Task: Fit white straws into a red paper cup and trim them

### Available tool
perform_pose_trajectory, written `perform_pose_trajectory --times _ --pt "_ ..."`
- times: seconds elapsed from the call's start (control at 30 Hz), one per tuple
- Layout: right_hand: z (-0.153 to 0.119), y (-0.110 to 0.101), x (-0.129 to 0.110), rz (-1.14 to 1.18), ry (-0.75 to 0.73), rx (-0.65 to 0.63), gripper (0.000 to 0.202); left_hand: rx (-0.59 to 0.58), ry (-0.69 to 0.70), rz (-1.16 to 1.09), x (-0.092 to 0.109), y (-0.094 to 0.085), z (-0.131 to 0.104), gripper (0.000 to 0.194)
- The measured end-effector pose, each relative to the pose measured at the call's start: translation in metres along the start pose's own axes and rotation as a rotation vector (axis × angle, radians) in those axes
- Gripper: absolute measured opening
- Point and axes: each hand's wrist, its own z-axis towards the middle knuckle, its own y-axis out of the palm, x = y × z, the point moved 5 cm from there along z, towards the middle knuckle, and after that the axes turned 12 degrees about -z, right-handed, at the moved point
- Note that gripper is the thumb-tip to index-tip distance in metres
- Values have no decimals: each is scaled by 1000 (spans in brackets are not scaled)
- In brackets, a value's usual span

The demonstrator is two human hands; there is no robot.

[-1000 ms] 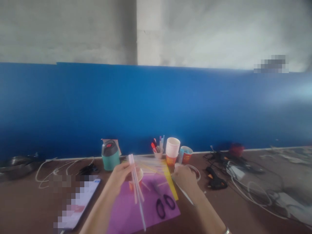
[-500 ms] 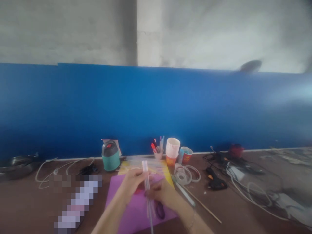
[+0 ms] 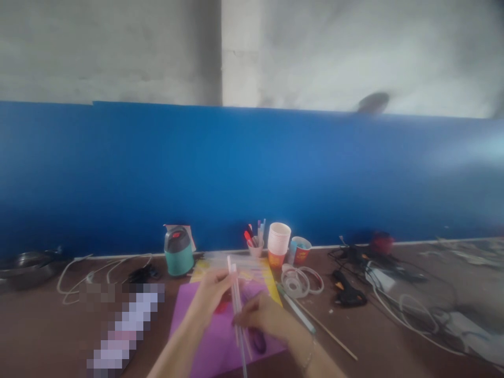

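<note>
A few long, pale straws (image 3: pixel 237 296) stand near upright in front of me, pinched near their upper ends by my left hand (image 3: pixel 216 287). Lower down, the fingers of my right hand (image 3: pixel 262 313) close on the same straws. Beneath both hands lies a purple sheet (image 3: pixel 185 320), with a yellow sheet (image 3: pixel 275 281) behind it. Beside my left fingertips a small red item (image 3: pixel 221 307) rests on the purple sheet, its kind unclear. A dark purple loop (image 3: pixel 259 341), like a scissors handle, shows under my right hand.
Behind the sheets stand a cup of pens (image 3: pixel 255 248), stacked paper cups (image 3: pixel 279 242) and another cup (image 3: pixel 301 252). Tape rolls (image 3: pixel 295 283), a thin stick (image 3: pixel 331 336) and a glue gun (image 3: pixel 348 291) lie right, near tangled cables. A teal-and-grey container (image 3: pixel 179 257) stands left.
The straws' top ends have spread slightly apart and shifted a little left. Both hands have moved only slightly and keep hold of them. A dark shape above the blue partition has moved left.
</note>
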Motion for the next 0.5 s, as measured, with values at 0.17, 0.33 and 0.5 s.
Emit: perform_pose_trajectory --times 0.17,0.33,0.5 --pt "1 -2 -5 49 -2 14 24 -27 -3 -28 -1 3 -1 44" --pt "10 -6 4 110 -44 77 26 -144 -20 20 -3 7 -1 36" --pt "7 -4 0 94 -46 39 29 -100 6 12 -6 1 4 33"
